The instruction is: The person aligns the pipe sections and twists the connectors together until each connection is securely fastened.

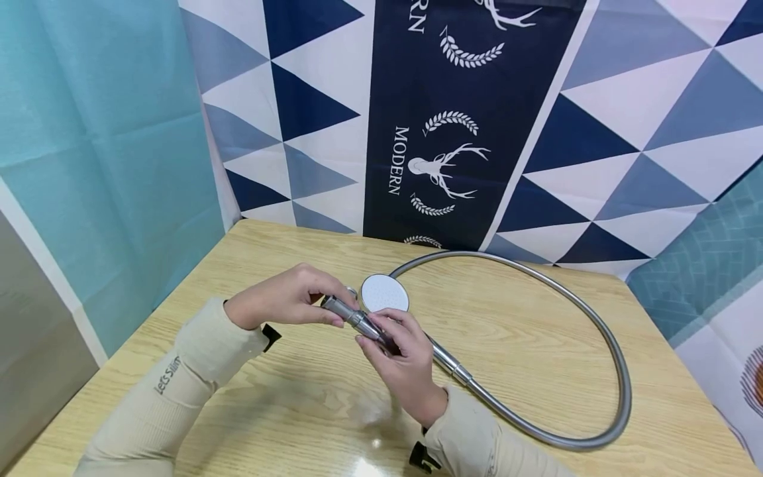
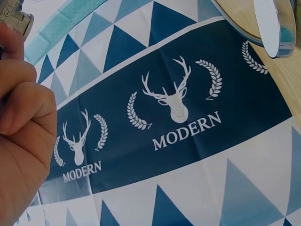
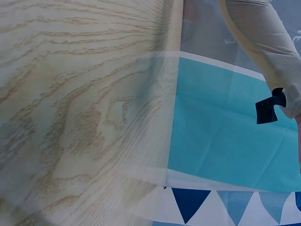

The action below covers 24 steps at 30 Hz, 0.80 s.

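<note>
In the head view, a silver metal pipe fitting (image 1: pixel 359 322) slants between both hands above the table. The left hand (image 1: pixel 292 299) pinches its upper end between thumb and fingers. Around its lower end, the right hand (image 1: pixel 406 364) curls its thumb and fingers and hides part of it. "1/2" is marked on the bit of fitting (image 2: pixel 15 18) at the left wrist view's corner. Just behind the hands lies a hand shower with a round white face (image 1: pixel 385 293), its handle partly covered by the right hand. The right wrist view does not show the right hand.
The grey shower hose (image 1: pixel 623 377) loops widely over the right side of the wooden table (image 1: pixel 286 411). A metal connector (image 1: pixel 460 373) joins it to the shower handle. Patterned cloth (image 1: pixel 322 99) hangs behind, a turquoise sheet (image 1: pixel 101 132) at left.
</note>
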Tool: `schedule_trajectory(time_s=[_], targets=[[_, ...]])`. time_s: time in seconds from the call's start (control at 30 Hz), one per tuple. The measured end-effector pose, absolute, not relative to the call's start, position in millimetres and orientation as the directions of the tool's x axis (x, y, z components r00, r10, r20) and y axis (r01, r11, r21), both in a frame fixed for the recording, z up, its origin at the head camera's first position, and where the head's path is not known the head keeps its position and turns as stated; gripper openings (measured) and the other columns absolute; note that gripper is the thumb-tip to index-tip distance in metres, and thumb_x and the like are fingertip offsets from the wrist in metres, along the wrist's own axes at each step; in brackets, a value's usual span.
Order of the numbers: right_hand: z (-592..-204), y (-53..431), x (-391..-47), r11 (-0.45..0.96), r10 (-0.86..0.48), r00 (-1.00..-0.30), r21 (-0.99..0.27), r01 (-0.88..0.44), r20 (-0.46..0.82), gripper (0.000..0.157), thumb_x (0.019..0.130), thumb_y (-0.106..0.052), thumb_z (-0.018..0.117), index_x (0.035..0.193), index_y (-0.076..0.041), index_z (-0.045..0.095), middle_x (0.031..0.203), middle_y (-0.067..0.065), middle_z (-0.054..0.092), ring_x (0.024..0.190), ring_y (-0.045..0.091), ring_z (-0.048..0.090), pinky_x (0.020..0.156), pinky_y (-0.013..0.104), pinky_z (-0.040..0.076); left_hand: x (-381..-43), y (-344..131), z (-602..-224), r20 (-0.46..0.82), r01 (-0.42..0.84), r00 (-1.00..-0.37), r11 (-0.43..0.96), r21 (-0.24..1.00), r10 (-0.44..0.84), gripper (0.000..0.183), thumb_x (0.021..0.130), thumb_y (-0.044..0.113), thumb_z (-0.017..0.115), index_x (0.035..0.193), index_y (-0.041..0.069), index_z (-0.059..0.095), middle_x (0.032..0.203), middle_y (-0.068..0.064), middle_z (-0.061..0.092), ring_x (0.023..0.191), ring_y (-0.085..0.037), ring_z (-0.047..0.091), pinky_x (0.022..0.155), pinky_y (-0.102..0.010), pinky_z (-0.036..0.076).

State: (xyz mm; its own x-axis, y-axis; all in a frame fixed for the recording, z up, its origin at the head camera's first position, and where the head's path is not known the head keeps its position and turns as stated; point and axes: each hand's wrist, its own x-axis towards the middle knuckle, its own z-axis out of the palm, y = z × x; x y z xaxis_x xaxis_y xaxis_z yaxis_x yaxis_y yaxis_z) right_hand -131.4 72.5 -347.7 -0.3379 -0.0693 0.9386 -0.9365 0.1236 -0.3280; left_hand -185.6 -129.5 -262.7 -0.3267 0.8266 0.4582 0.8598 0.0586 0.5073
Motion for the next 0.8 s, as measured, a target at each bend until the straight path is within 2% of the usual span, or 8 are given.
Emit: schedule_trajectory(time_s=[0.13, 0.27, 0.5, 0.8], targets=[[-349.6, 70.5, -132.1, 0.100, -0.049, -0.304, -0.298, -0.949, 0.951, 0.021, 0.089, -0.009, 0.068, 0.095, 0.011, 0.066, 0.088, 0.022, 0.057, 0.071, 0.021, 0.061, 0.064, 0.017, 0.051, -185.7, -129.0, -264.1, 0.467, 0.858, -0.312, 0.034, 0.513, 0.827, 0.017, 0.080, -0.003, 0.073, 0.096, 0.001, 0.071, 0.089, -0.006, 0.070, 0.058, -0.004, 0.041, 0.046, -0.022, 0.033], [-350.8, 70.2, -132.5, 0.056, -0.037, -0.297, -0.294, -0.954, 0.954, 0.020, 0.088, -0.006, 0.068, 0.095, 0.013, 0.066, 0.084, 0.022, 0.055, 0.069, 0.020, 0.060, 0.061, 0.016, 0.050, -184.9, -128.4, -263.9, 0.467, 0.856, -0.310, 0.030, 0.515, 0.829, 0.017, 0.080, -0.003, 0.074, 0.097, 0.001, 0.071, 0.092, -0.006, 0.070, 0.060, -0.005, 0.043, 0.046, -0.022, 0.033], [-352.3, 70.4, -132.2, 0.018, -0.040, -0.304, -0.304, -0.953, 0.952, 0.020, 0.088, -0.004, 0.068, 0.093, 0.014, 0.066, 0.084, 0.024, 0.056, 0.084, 0.016, 0.064, 0.068, 0.017, 0.052, -182.8, -128.8, -262.6, 0.445, 0.848, -0.340, 0.066, 0.525, 0.829, 0.018, 0.079, -0.002, 0.074, 0.097, 0.000, 0.071, 0.088, -0.005, 0.070, 0.058, -0.003, 0.039, 0.046, -0.022, 0.033], [-349.8, 73.3, -132.0, 0.005, -0.055, -0.314, -0.314, -0.949, 0.948, 0.021, 0.088, -0.005, 0.068, 0.097, 0.014, 0.067, 0.084, 0.024, 0.060, 0.082, 0.012, 0.064, 0.065, 0.016, 0.051, -181.2, -127.1, -259.9, 0.408, 0.830, -0.371, 0.101, 0.549, 0.834, 0.017, 0.081, 0.000, 0.074, 0.098, 0.001, 0.071, 0.088, -0.003, 0.070, 0.059, -0.003, 0.041, 0.047, -0.023, 0.033]])
